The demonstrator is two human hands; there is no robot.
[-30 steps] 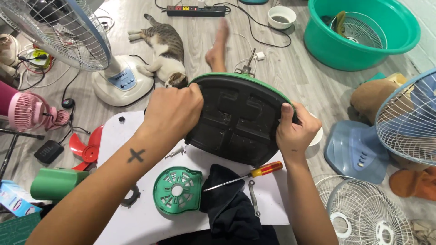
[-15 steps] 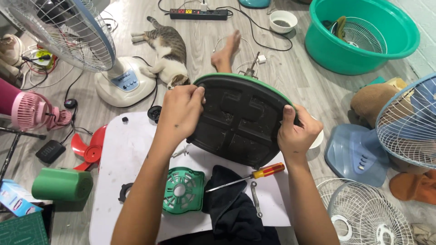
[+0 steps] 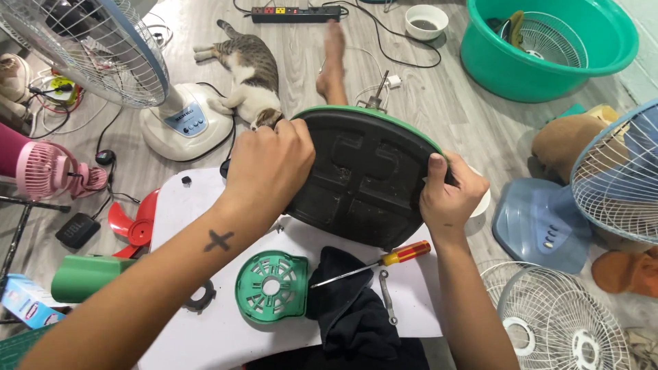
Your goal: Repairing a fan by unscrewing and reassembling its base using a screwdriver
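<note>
Both hands clamp a round fan base (image 3: 363,181), tipped up on edge so its black underside faces the camera, green rim along the top. Left hand (image 3: 267,168) wraps over the upper left edge, fingers curled shut on it; right hand (image 3: 449,195) grips the right edge, thumb on the rim. The base is held above a white board (image 3: 205,329) on the floor, just in front of the person's lap.

Progress, judging by the layout: disassembly looks well underway. A green round vented cover (image 3: 272,286) already lies loose on the board, with a screwdriver (image 3: 373,264) with a red and yellow handle, a small wrench (image 3: 388,296) and a black cloth (image 3: 346,308) beside it. A red fan blade (image 3: 133,226) sits off to the left. The base underside looks closed, not opened yet; can't tell whether its screws are out.

A cat (image 3: 247,72) lies near a white standing fan (image 3: 103,62).
</note>
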